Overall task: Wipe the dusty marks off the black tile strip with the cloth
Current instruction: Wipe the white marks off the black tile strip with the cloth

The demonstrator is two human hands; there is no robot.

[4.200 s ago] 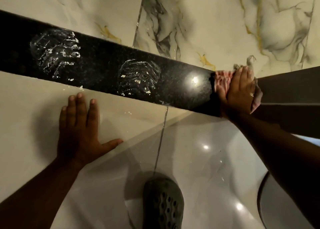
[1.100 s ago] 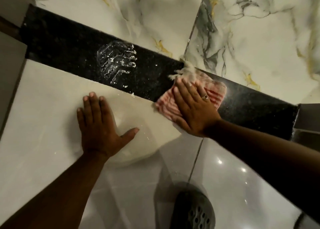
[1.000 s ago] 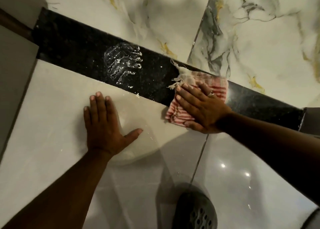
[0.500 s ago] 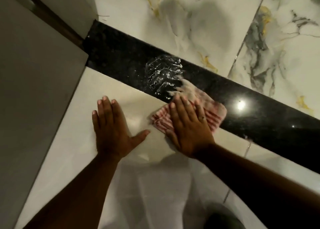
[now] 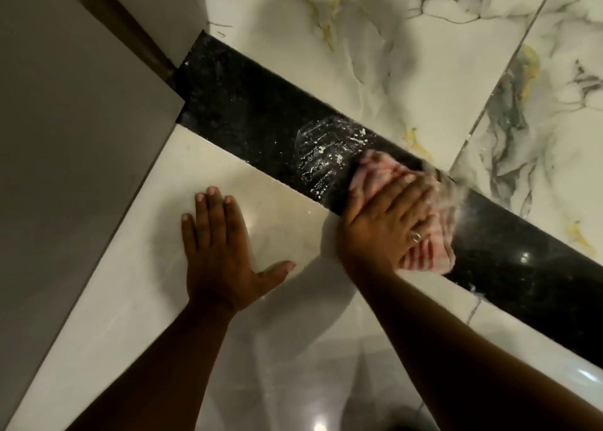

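A black tile strip [image 5: 248, 110] runs diagonally across the floor from upper left to lower right. One white dusty mark [image 5: 321, 151] sits on it near the middle. My right hand [image 5: 383, 220] lies flat on a red-and-white striped cloth [image 5: 424, 254], pressing it onto the strip just right of the mark; the cloth's left edge touches the mark. My left hand [image 5: 218, 254] rests flat with fingers spread on the cream tile below the strip. To the right of the cloth the strip looks dark, with only fine specks.
White marble tiles with grey and gold veins [image 5: 408, 55] lie beyond the strip. A grey wall or door panel [image 5: 71, 137] rises at the left. Glossy cream tiles [image 5: 293, 349] lie on my side of the strip. White crumbs dot the strip's lower edge.
The cloth under my right hand has slid left along the strip, and the right-hand dusty mark is gone. It now reaches the last mark. My left hand stays planted.
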